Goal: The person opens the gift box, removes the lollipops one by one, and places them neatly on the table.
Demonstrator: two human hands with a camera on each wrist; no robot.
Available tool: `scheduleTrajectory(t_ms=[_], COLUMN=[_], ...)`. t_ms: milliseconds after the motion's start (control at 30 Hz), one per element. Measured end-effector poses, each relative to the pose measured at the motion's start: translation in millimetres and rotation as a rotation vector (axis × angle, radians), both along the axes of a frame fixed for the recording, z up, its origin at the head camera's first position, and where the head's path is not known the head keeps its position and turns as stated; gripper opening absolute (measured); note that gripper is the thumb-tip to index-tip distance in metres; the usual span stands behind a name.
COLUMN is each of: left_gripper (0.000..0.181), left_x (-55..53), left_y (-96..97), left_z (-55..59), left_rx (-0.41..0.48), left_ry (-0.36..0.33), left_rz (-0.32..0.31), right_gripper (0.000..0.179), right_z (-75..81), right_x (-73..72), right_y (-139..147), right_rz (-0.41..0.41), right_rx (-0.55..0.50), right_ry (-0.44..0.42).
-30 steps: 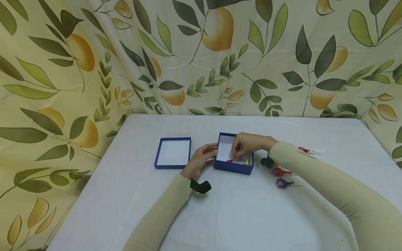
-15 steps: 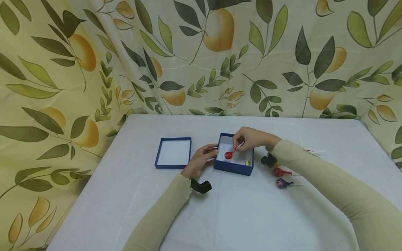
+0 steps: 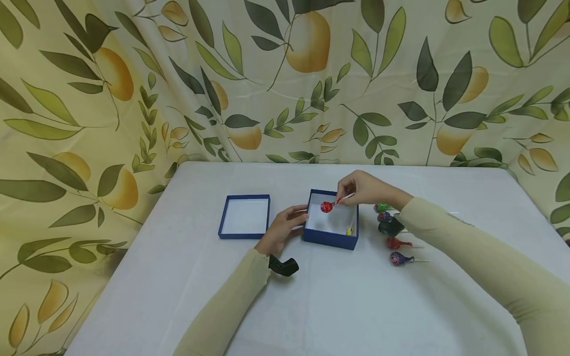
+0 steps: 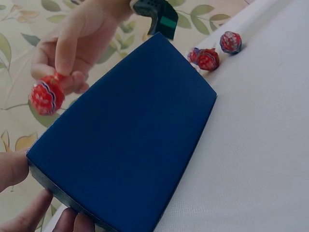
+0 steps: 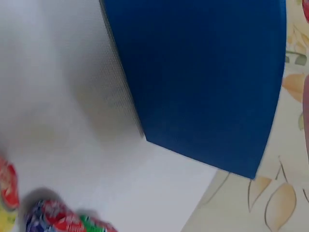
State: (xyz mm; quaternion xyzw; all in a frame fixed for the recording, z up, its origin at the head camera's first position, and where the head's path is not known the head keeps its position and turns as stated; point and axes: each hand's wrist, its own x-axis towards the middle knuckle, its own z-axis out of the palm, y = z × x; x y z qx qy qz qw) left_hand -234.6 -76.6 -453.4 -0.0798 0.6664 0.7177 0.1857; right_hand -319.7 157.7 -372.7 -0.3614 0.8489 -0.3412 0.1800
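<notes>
My right hand point(image 3: 365, 188) pinches a red-wrapped lollipop point(image 3: 326, 206) by its white stick, its round head hanging over the blue box point(image 3: 330, 240). In the left wrist view the lollipop point(image 4: 47, 98) shows up beyond the box's blue wall point(image 4: 125, 125). My left hand point(image 3: 285, 226) rests its extended fingers against the box's left side. A small yellow-wrapped piece point(image 3: 349, 231) lies inside, in the near right corner. Blue box wall point(image 5: 207, 77) fills much of the right wrist view, where the right hand's grip is out of sight.
A shallow blue lid point(image 3: 243, 237) with a white inside lies left of the box. To the right, several lollipops lie in a column: green point(image 3: 382, 207), blue and red point(image 3: 384, 216), red point(image 3: 397, 243), purple point(image 3: 401, 259). A patterned curtain point(image 3: 276, 89) hangs behind the table.
The red lollipop has come up from the box floor in my right hand, which has moved up and slightly right, uncovering the green and blue lollipops. My left hand stays at the box.
</notes>
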Motion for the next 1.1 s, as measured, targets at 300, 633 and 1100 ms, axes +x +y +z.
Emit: scheduleTrajectory(t_ms=[300,633,1100], left_gripper=[0.041,0.039,0.038], left_x=[1.0,1.1,1.1], left_y=[1.0,1.2,2.5], left_z=[-1.8,-1.7,-1.4], left_rx=[0.005,-0.002,-0.005], left_ry=[0.014,-0.01,-0.018], left_rz=[-0.005,0.007,0.026], right_gripper=[0.007,0.004,0.003], right_z=[17.3,37.8,38.1], right_x=[15.7,33.7,54.7], right_y=[22,61,136], right_rz=[-0.093,-0.192,-0.38], right_rx=[-0.05,0.019,0.096], right_ry=[-0.023,0.061,0.175])
